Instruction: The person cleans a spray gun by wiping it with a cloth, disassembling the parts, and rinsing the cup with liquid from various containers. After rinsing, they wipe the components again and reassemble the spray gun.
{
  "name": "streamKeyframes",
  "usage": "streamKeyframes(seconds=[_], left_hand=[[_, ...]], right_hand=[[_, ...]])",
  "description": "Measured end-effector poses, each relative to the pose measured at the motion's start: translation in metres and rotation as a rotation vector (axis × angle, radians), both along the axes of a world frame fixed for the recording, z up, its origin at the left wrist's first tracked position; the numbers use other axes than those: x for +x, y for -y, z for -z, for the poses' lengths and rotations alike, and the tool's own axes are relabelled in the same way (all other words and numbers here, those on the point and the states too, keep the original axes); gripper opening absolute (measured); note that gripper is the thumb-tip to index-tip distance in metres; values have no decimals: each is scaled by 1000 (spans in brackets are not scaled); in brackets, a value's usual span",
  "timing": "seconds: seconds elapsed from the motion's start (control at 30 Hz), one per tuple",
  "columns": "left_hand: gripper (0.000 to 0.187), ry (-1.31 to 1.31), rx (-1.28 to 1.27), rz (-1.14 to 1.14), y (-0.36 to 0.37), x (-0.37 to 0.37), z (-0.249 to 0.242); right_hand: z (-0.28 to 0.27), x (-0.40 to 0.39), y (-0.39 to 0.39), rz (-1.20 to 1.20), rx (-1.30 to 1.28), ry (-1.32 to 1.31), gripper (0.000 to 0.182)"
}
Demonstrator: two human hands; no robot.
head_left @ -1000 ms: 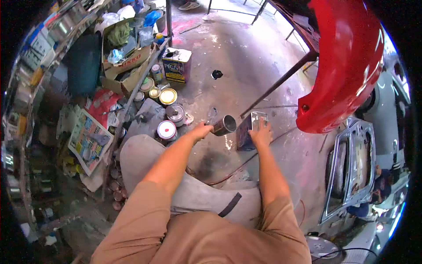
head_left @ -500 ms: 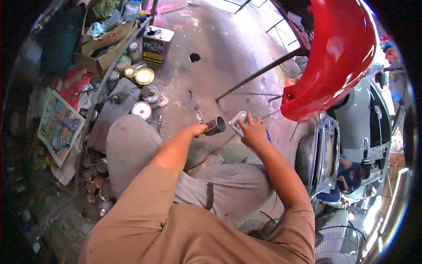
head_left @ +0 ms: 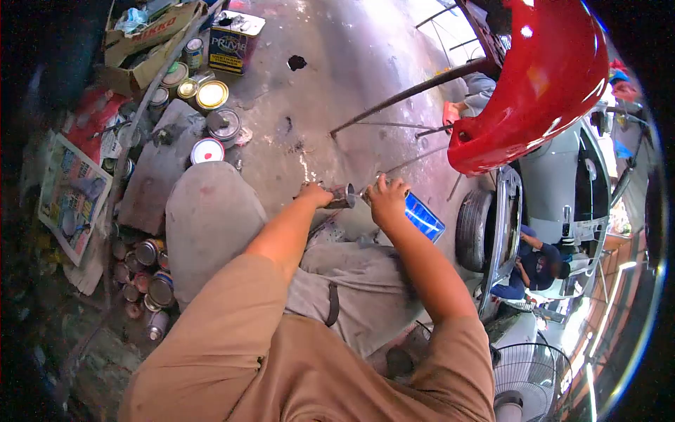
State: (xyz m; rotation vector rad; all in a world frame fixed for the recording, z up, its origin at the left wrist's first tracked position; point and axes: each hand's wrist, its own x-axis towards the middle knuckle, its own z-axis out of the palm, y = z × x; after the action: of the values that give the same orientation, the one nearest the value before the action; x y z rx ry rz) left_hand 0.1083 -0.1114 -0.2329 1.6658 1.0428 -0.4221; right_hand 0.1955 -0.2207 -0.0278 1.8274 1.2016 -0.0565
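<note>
My left hand (head_left: 313, 194) is closed around a small dark-stained can (head_left: 342, 197), its open mouth turned to the right. Gripped in my right hand (head_left: 387, 200) is a blue tin (head_left: 425, 219), tipped so that its top end comes close to the mouth of the small can. Whether any liquid runs between the two is too small to make out. Both hands are above my lap, over the grey trousers (head_left: 358, 278).
Paint cans (head_left: 212, 94) and a PRIME tin (head_left: 236, 43) stand at upper left, beside a carton (head_left: 151, 42). A red glossy panel (head_left: 538, 84) hangs on a metal stand at right. Near a tyre (head_left: 472, 228) sits another person (head_left: 538, 260). A fan (head_left: 531, 380) is behind me.
The blue tin has tipped over toward the small can, and my right hand has moved left with it. My view has shifted, so the surroundings sit higher and farther left.
</note>
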Motion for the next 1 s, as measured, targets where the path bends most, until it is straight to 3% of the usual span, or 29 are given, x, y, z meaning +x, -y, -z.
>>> streamKeyframes(seconds=[0.07,0.17,0.27,0.57,0.77,1.0], left_hand=[[68,21,-58,21,-4,-7,-18],[74,27,66,16,4,-6,-21],[87,-44,-175,58,0,2,-20],[87,-50,-187,112,-1,-1,-31],[86,-79,-126,55,9,9,1],[84,-73,-147,31,2,1,-29]], right_hand=[[1,-3,-3,9,-15,7,40],[3,-4,-5,16,-44,36,40],[3,-5,-7,4,-83,59,40],[6,-3,-9,14,-93,87,41],[-2,-8,-18,65,-192,58,40],[1,-6,-14,47,-171,53,40]])
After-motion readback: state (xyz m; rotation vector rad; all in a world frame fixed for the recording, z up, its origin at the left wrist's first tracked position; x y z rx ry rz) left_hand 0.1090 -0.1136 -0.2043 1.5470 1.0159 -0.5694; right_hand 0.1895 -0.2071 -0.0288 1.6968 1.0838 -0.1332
